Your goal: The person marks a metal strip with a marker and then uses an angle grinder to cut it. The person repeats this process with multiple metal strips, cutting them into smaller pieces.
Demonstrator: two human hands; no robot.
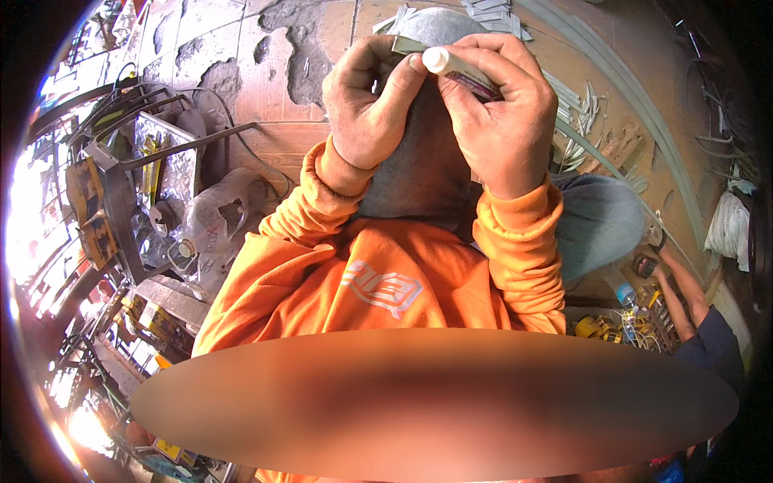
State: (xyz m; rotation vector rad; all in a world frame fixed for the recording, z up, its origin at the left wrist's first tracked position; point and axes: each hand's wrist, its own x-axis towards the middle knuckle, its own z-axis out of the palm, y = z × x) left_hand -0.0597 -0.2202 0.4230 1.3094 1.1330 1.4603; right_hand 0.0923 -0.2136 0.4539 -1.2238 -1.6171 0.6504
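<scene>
worn floor tiles (253,101), close handwork
i see my right hand (506,105) gripping a slanted white tube (463,72), tip beside the strip (407,46) my left hand (372,105) pinches.

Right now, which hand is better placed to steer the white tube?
Right, most likely: the right hand grips the white tube, its white end near the left hand, which is occupied with a small pale strip.

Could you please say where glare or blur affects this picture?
In the head view, white glare washes out the left edge; a smooth blurred oval covers the lower part, while the left hand, right hand and white tube look fairly sharp.
</scene>
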